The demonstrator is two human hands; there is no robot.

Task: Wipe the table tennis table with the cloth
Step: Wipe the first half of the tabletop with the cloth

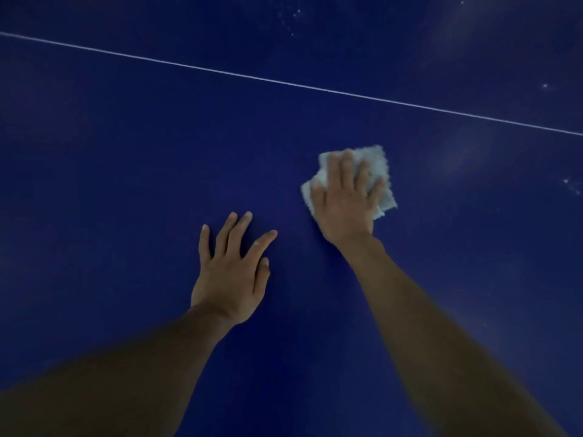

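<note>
The dark blue table tennis table (126,159) fills the whole view. A pale grey folded cloth (377,162) lies flat on it, right of centre. My right hand (345,200) presses on the cloth with straight, spread fingers and covers most of it. My left hand (232,269) rests flat on the bare table surface, below and to the left of the cloth, fingers spread and holding nothing.
A thin white line (284,82) crosses the table from upper left to right, beyond both hands. Pale dust specks (291,14) and faint smears (467,152) show on the surface at the top and right.
</note>
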